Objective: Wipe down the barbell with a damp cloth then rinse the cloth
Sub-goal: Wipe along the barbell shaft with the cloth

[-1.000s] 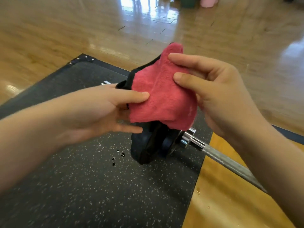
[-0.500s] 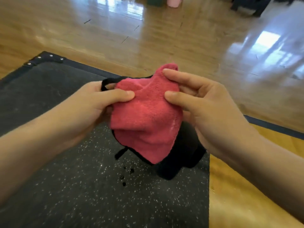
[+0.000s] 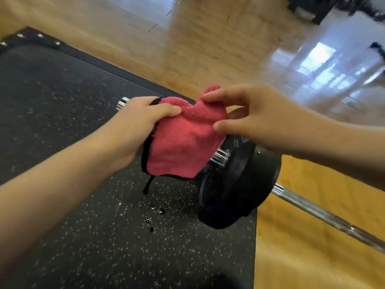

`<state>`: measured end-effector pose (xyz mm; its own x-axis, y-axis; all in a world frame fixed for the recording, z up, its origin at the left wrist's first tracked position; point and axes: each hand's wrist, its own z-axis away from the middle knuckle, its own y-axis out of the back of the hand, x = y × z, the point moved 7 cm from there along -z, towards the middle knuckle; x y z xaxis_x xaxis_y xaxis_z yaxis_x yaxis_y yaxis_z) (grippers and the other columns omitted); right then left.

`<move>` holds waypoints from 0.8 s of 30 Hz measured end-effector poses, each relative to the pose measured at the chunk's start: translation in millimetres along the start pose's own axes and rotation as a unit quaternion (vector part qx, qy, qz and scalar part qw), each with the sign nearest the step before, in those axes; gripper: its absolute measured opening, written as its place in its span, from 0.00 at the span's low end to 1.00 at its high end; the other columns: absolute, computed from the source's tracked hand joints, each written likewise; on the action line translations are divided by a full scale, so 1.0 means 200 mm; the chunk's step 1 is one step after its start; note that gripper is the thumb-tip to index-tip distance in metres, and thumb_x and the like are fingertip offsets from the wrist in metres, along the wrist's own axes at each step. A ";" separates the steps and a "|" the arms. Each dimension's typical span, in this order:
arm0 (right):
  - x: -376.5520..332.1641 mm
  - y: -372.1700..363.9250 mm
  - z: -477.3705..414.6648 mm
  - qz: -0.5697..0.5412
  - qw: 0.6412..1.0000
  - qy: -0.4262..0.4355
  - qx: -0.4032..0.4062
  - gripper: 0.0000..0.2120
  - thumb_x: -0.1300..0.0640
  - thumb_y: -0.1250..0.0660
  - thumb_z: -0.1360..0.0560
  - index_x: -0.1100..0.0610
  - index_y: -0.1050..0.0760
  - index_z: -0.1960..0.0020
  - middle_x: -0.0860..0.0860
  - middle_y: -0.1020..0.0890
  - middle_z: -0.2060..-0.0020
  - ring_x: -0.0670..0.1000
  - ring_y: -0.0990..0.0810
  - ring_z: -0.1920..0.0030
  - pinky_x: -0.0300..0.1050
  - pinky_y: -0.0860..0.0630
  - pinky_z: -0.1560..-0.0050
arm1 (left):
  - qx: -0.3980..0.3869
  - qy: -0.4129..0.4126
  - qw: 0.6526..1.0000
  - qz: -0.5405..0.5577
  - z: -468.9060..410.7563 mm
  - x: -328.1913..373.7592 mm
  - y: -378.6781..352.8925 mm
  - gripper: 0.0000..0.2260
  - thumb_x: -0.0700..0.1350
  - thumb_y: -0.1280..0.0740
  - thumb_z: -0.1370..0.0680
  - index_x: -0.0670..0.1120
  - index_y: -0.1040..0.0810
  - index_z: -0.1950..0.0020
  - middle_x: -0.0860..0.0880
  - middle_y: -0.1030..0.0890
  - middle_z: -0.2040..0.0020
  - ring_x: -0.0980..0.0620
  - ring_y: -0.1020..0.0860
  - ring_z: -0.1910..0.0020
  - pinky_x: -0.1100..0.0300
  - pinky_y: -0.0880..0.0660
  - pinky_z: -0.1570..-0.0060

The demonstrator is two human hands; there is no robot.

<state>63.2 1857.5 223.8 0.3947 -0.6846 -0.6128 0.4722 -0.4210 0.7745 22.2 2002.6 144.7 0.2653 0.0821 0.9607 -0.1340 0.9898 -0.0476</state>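
Observation:
A pink cloth with a black hem hangs between my hands above the barbell's end. My left hand grips its left side, thumb on top. My right hand pinches its upper right edge between fingers and thumb. Behind and below the cloth lies the barbell: black weight plates stand on the mat, the chrome sleeve end pokes out past my left hand, and the steel shaft runs off to the lower right. The cloth hides most of the sleeve.
A black speckled rubber mat covers the left and lower part of the view, with a few dark water drops on it. Glossy wooden floor surrounds the mat. Dark furniture stands at the far upper right.
The view has swung, so the plates and shaft show again at the right. Both hands still hold the cloth; my right hand's fingers have shifted to its top edge.

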 end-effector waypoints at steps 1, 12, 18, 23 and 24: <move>0.01 -0.01 -0.02 0.048 0.999 0.009 -0.014 0.21 0.64 0.29 0.29 0.49 0.22 0.38 0.32 0.21 0.62 0.33 0.22 0.60 0.25 0.30 0.57 | 0.004 0.002 1.000 0.002 -0.01 -0.03 -0.01 0.08 0.43 0.34 0.23 0.44 0.18 0.47 0.42 0.16 0.49 0.49 0.19 0.55 0.57 0.25 0.54; 0.18 -0.05 -0.16 0.248 0.961 0.029 -0.120 0.14 0.54 0.31 0.26 0.45 0.21 0.41 0.44 0.18 0.48 0.46 0.20 0.49 0.42 0.26 0.46 | 0.015 0.069 0.993 -0.100 -0.14 -0.14 -0.07 0.12 0.43 0.33 0.23 0.37 0.21 0.45 0.38 0.18 0.48 0.46 0.20 0.51 0.48 0.25 0.45; 0.18 0.01 -0.15 0.274 0.946 0.079 -0.155 0.11 0.53 0.34 0.24 0.46 0.21 0.43 0.46 0.19 0.54 0.50 0.21 0.47 0.43 0.25 0.47 | -0.031 0.091 0.965 -0.245 -0.17 -0.03 -0.16 0.30 0.57 0.28 0.39 0.35 0.22 0.48 0.31 0.21 0.49 0.40 0.20 0.53 0.34 0.28 0.46; 0.25 -0.07 -0.13 0.388 0.886 0.101 -0.233 0.19 0.46 0.43 0.20 0.49 0.32 0.31 0.51 0.22 0.42 0.55 0.23 0.42 0.50 0.25 0.43 | -0.033 0.059 0.959 -0.276 -0.29 -0.03 -0.11 0.07 0.37 0.29 0.26 0.35 0.21 0.51 0.38 0.16 0.53 0.54 0.20 0.60 0.59 0.21 0.56; 0.26 -0.09 -0.13 0.400 0.877 0.101 -0.245 0.22 0.44 0.46 0.19 0.49 0.38 0.27 0.50 0.25 0.37 0.55 0.25 0.39 0.52 0.27 0.39 | -0.023 0.038 0.957 -0.285 -0.31 -0.02 -0.09 0.06 0.37 0.29 0.26 0.36 0.21 0.51 0.40 0.16 0.54 0.55 0.19 0.62 0.63 0.21 0.59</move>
<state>97.0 1844.6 174.1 0.8625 -0.5042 0.0431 0.2430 0.4874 0.8387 82.4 1990.7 124.4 0.3509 -0.4669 0.8117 0.0958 0.8802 0.4648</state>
